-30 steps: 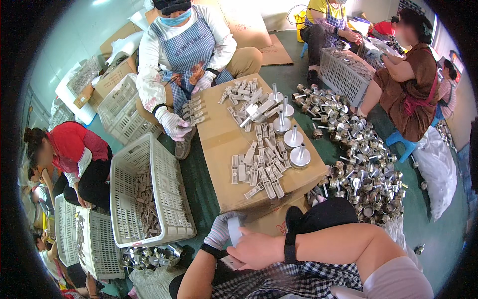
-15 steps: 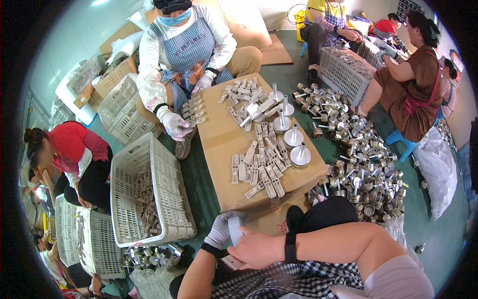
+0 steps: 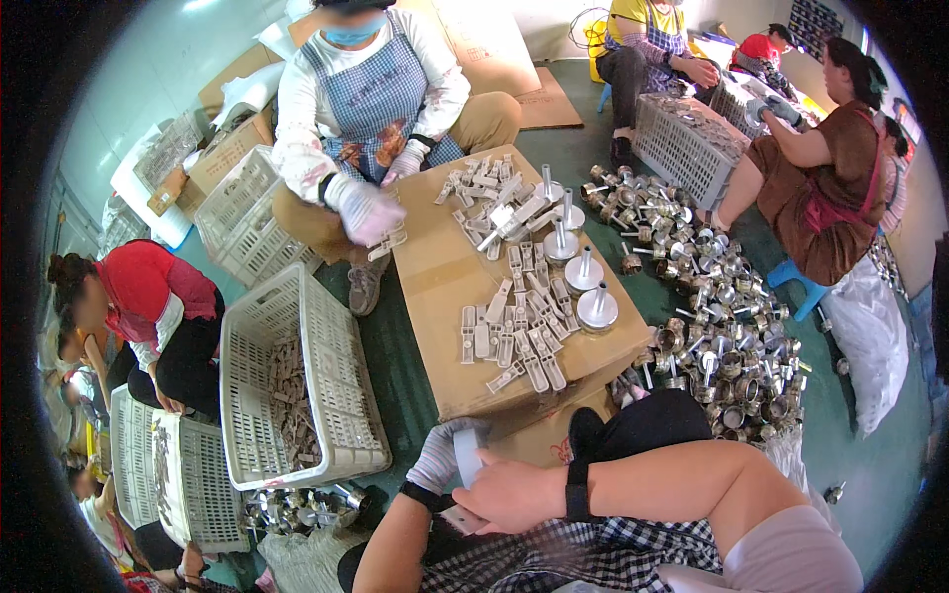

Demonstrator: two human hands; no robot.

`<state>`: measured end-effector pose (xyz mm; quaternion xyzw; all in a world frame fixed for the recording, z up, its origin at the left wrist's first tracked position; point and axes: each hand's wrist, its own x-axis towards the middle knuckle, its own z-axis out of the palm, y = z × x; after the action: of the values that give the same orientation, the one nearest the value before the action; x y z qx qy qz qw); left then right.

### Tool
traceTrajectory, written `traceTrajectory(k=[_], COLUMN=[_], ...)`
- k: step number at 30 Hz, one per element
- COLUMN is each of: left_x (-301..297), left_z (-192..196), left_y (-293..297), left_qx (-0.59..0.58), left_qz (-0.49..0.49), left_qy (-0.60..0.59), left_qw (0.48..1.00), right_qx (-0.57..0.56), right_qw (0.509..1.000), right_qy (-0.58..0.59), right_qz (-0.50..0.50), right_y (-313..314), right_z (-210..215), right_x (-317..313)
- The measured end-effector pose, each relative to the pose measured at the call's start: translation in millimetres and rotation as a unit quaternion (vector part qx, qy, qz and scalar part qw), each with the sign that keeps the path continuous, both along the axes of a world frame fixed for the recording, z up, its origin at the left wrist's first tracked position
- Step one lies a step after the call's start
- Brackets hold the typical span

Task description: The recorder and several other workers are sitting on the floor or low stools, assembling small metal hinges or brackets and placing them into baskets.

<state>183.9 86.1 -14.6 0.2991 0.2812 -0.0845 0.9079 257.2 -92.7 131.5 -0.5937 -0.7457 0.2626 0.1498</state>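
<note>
My left hand point(image 3: 441, 461), in a striped white glove, is closed round a pale, smooth, curved piece point(image 3: 467, 457) low in the middle. My bare right hand point(image 3: 512, 494) meets it there, fingers curled. From under its fingers juts a flat light-grey plastic piece point(image 3: 463, 519) with small holes. Both hands sit above my checked apron point(image 3: 603, 553), just short of the cardboard box point(image 3: 435, 326). On that box lie several grey plastic handle pieces point(image 3: 534, 346) and several round metal lids with upright stems point(image 3: 596, 310).
Across the box, a co-worker's gloved hand point(image 3: 368, 210) is at its left edge. Left stands a white crate point(image 3: 341, 395) of plastic pieces. Stemmed metal cups point(image 3: 712, 346) cover the floor on the right, near a blue stool point(image 3: 799, 287). Other people sit on both sides.
The co-worker's gloved hand has moved up and over the row of pieces at the box's left edge and is blurred. My hands stay where they were.
</note>
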Motion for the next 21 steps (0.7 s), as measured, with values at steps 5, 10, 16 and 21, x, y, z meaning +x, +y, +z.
traceTrajectory(k=[5,10,16,21], left_x=[1,0,8,8], left_z=[6,7,24,27], left_y=[-2,-1,-13,-12], left_qx=[0.024,0.015,0.022,0.065], left_qz=[0.008,0.008,0.032,0.013], left_qy=[0.009,0.016,0.058,0.070], left_qw=[1.000,1.000,0.998,0.995], right_qx=[0.003,0.010,0.019,0.012], right_qw=[1.000,1.000,1.000,1.000], right_qy=[-0.002,-0.006,-0.006,-0.006], right_qz=[-0.004,-0.003,-0.005,-0.005], right_y=[0,0,-1,0], right_z=[0,-1,-1,-2], right_x=[0,-1,1,-1])
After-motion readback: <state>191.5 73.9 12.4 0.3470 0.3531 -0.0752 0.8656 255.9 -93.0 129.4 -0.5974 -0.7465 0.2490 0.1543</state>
